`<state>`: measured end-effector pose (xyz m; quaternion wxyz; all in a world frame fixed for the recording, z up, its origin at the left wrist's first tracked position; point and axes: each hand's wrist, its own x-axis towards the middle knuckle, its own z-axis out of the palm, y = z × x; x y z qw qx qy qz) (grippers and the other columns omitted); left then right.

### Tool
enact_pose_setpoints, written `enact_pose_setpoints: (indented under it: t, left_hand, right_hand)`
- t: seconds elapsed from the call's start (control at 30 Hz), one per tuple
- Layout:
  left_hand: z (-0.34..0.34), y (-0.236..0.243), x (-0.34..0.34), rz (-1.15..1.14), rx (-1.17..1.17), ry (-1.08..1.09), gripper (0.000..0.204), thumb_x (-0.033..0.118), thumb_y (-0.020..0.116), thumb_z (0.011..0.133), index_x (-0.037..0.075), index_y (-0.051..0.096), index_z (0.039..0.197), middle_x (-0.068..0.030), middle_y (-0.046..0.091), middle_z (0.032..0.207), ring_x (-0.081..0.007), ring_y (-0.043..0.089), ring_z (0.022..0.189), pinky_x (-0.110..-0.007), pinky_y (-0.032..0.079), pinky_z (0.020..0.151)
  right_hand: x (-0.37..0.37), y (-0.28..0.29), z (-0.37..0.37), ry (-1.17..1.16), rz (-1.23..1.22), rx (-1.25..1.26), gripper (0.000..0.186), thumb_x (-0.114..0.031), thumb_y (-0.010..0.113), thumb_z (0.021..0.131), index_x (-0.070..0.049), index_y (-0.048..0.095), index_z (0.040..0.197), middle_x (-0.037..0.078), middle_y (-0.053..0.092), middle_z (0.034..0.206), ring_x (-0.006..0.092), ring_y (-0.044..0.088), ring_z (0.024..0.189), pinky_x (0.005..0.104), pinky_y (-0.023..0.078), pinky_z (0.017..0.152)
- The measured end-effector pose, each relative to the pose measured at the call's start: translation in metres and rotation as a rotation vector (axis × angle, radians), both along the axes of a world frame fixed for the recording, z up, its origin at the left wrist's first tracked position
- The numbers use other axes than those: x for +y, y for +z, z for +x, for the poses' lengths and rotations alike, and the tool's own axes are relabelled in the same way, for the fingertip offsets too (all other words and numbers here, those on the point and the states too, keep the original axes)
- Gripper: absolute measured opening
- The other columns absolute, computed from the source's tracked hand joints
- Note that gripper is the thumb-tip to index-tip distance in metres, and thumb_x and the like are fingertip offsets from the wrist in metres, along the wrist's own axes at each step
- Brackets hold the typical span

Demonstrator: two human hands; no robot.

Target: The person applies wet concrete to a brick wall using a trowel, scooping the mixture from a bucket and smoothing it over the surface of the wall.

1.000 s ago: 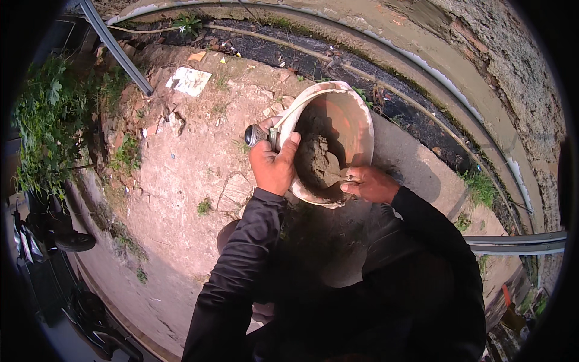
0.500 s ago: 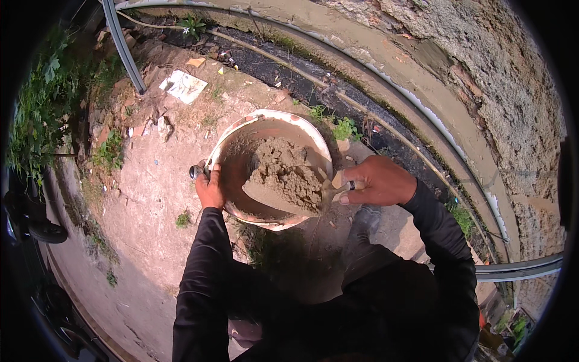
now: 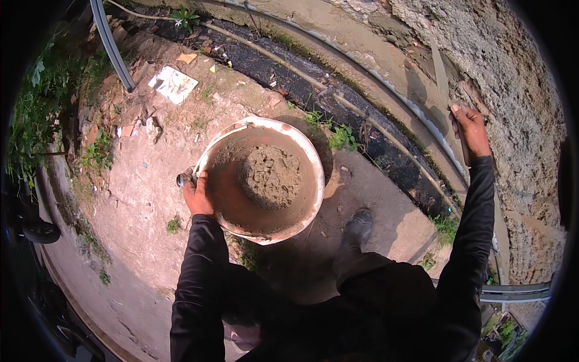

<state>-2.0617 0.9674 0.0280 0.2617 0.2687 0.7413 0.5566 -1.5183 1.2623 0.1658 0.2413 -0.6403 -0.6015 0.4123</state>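
Note:
My left hand (image 3: 199,194) grips the left rim of a whitish bucket (image 3: 312,158), fingers over the edge. A dark, round-ended piece (image 3: 183,180) sticks out beside those fingers; I cannot make out what it is. Grey wet mortar (image 3: 272,176) lies in the bottom of the bucket, and its inner wall is smeared with it. Out to the far right, my right hand (image 3: 471,130) is closed round a trowel, with its thin blade (image 3: 440,73) seen nearly edge-on against the rough wall. Whether the blade touches the wall, I cannot tell.
A rough wall (image 3: 506,108) with a smoother mortar ledge runs along the right. Below it lie a dark gutter (image 3: 271,75) and a thin pipe (image 3: 295,71). Grey metal rails (image 3: 111,45) stand at upper left and lower right. My shoe (image 3: 360,224) is near the bucket.
My right hand has carried the trowel from the bucket up and right to the wall. The mortar heap that was on the trowel over the bucket is gone from there. My left hand keeps its grip.

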Motion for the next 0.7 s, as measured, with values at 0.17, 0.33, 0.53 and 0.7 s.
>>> enact_pose_setpoints:
  t: [0.17, 0.33, 0.53, 0.7]
  left_hand:
    - [0.000, -0.002, 0.015, 0.013, -0.022, -0.040, 0.021, 0.010, 0.056, 0.090, -0.003, 0.056, 0.107, -0.0047, 0.061, 0.095, -0.0109, 0.055, 0.085, -0.023, 0.043, 0.078]
    - [-0.008, -0.006, 0.011, 0.064, -0.081, -0.015, 0.021, 0.010, 0.056, 0.090, -0.003, 0.056, 0.107, -0.0038, 0.061, 0.093, -0.0104, 0.056, 0.083, -0.023, 0.044, 0.077]
    - [-0.018, -0.014, 0.009, 0.032, -0.087, -0.047, 0.022, 0.010, 0.056, 0.089, -0.004, 0.056, 0.107, -0.0051, 0.062, 0.095, -0.0107, 0.057, 0.085, -0.022, 0.044, 0.077]
    - [-0.014, -0.005, 0.006, 0.004, -0.067, -0.006, 0.022, 0.011, 0.056, 0.089, -0.004, 0.057, 0.106, -0.0058, 0.064, 0.093, -0.0114, 0.058, 0.082, -0.023, 0.045, 0.074]
  right_hand:
    - [0.008, -0.075, -0.028, -0.007, 0.416, -0.345, 0.038, -0.033, 0.055, 0.090, 0.002, 0.054, 0.104, 0.028, 0.060, 0.095, 0.0422, 0.058, 0.092, 0.0454, 0.043, 0.078]
    - [0.051, -0.063, -0.104, -0.034, 0.325, -0.670, 0.043, -0.038, 0.053, 0.090, -0.004, 0.054, 0.115, 0.025, 0.062, 0.106, 0.0402, 0.058, 0.101, 0.0477, 0.044, 0.084]
    - [0.092, -0.062, -0.099, -0.018, 0.272, -0.784, 0.042, -0.040, 0.052, 0.090, -0.012, 0.057, 0.120, 0.018, 0.064, 0.110, 0.0376, 0.059, 0.103, 0.0475, 0.046, 0.085]
    - [0.086, -0.045, -0.038, -0.097, 0.331, -0.816, 0.046, -0.044, 0.053, 0.089, -0.009, 0.058, 0.119, 0.020, 0.064, 0.108, 0.0376, 0.059, 0.102, 0.0459, 0.045, 0.085]
